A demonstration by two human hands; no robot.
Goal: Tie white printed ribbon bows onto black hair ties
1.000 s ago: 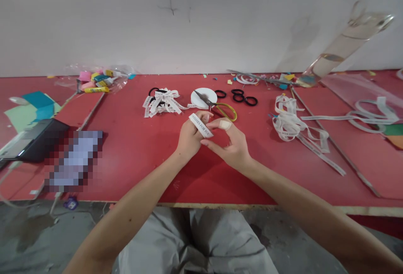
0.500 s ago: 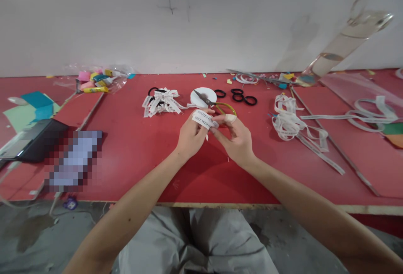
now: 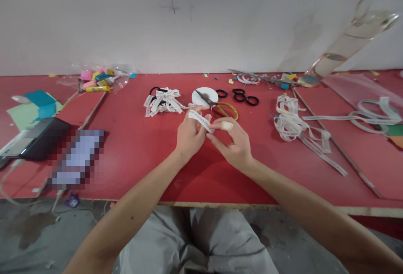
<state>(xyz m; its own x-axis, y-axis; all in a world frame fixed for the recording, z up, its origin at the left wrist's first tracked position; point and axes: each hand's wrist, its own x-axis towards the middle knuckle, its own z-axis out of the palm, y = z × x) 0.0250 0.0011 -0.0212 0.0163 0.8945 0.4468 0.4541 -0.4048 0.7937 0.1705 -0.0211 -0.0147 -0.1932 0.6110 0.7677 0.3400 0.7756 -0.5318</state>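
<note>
Red table [image 3: 138, 156] carries everything, w/ loose scraps along its back edge. Clear bottle [image 3: 333, 58] at back R is part-full of clear liquid; looks tilted, can't tell if that's just the lens. If it really leans, a bump could tip it & wet stuff nearby. Clear plastic bag [image 3: 121, 84], back L, has small pink, yellow & blue items in or on it; can't ID most. Ribbon tangle [image 3: 288, 130], well to R, would prob. knot if an end got yanked. Over table's middle, L hand [image 3: 190, 134] is curled, holding printed ribbon strip [image 3: 200, 120] across its fingers; R hand [image 3: 236, 143] is half-bent, thumb + forefinger apparently pinching strip's R end. Ribbon pile [image 3: 170, 100] sits beyond L hand. Yellow-handled scissors [image 3: 211, 103] lie across white spool [image 3: 213, 95], just past the fingers: careless reach = poss. nick. Strip's narrow, so it could twist or slip b/c the R grip is only at fingertips; plaster [image 3: 227, 126] on R forefinger may dull feel.
</note>
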